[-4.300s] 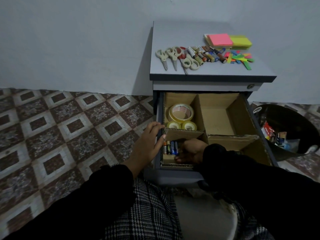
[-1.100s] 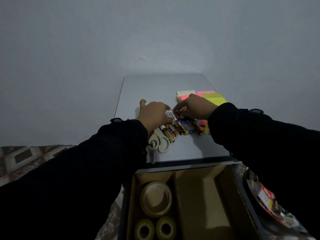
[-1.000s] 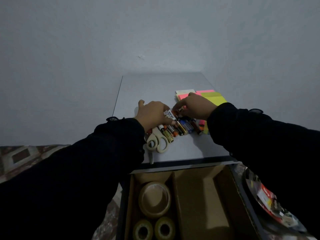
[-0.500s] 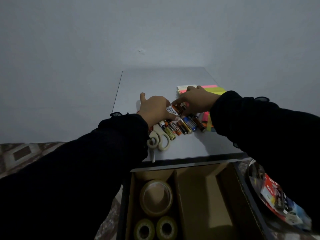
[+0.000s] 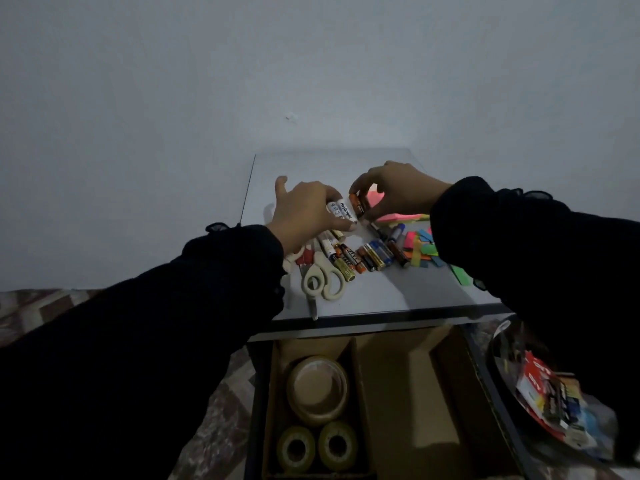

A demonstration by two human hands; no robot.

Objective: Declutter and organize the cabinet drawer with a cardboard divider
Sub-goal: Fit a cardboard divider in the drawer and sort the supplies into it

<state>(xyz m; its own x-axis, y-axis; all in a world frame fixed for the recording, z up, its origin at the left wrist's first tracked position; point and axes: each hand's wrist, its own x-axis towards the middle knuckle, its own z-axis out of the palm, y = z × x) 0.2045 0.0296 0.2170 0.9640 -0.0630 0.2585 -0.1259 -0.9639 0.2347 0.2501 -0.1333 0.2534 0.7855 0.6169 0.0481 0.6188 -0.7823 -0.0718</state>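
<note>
Batteries [image 5: 360, 256] on the cabinet surface [image 5: 381, 292] look small, hard, smooth, prone to rolling: left hand [image 5: 304, 214] clasps two white cells [image 5: 341, 211], right hand [image 5: 394, 194] pinches an orange one [image 5: 356, 206] mid-barrel, sensibly.

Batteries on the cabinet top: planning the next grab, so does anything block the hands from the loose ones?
Nothing visible does. The loose batteries lie uncovered just below the left hand and right hand, which already hold a few. The scissors lie beside them.
</note>
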